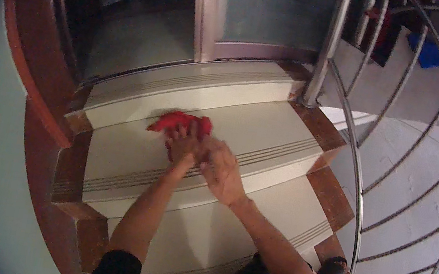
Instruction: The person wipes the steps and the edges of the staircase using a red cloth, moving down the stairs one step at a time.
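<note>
A crumpled red cloth (179,120) lies on the cream tread of a stair step (126,152), near the riser behind it. My left hand (183,145) rests on the cloth with its fingers spread, pressing it against the tread. Just right of it, my right hand (220,169) is raised a little over the cloth's near right side, fingers loosely bent and blurred. Whether the right fingertips touch the cloth cannot be told. Both hands hide part of the red fabric.
A metal railing (360,159) with curved bars runs along the right. Above the top step stands a sliding door frame (206,14) with a glass panel (273,12). Brown skirting (40,177) borders the left wall. My sandalled foot (332,269) is on a lower step.
</note>
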Available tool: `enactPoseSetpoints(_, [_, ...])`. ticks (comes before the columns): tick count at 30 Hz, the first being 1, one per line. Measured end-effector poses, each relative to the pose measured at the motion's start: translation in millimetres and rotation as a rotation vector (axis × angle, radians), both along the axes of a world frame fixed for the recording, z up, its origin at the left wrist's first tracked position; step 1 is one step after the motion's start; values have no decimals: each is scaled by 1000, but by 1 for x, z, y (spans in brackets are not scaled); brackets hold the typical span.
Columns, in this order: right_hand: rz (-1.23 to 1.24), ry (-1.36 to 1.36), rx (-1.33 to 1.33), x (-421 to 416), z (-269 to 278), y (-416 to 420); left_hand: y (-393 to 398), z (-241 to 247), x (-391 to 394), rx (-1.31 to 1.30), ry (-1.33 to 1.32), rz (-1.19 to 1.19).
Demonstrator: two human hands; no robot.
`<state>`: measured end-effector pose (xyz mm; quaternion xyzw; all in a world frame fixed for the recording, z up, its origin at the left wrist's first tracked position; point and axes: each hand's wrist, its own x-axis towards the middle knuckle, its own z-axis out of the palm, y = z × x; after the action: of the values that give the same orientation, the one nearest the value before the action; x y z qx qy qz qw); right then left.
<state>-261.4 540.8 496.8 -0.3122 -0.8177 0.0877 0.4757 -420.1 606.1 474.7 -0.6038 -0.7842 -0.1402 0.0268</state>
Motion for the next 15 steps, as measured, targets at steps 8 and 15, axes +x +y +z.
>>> enactPoseSetpoints(8, [-178, -334, 1, 87, -28, 21, -56, 5, 103, 140, -8, -646])
enactPoseSetpoints(15, [-346, -435, 13, 111, -24, 17, -33, -20, 131, 176, 88, -650])
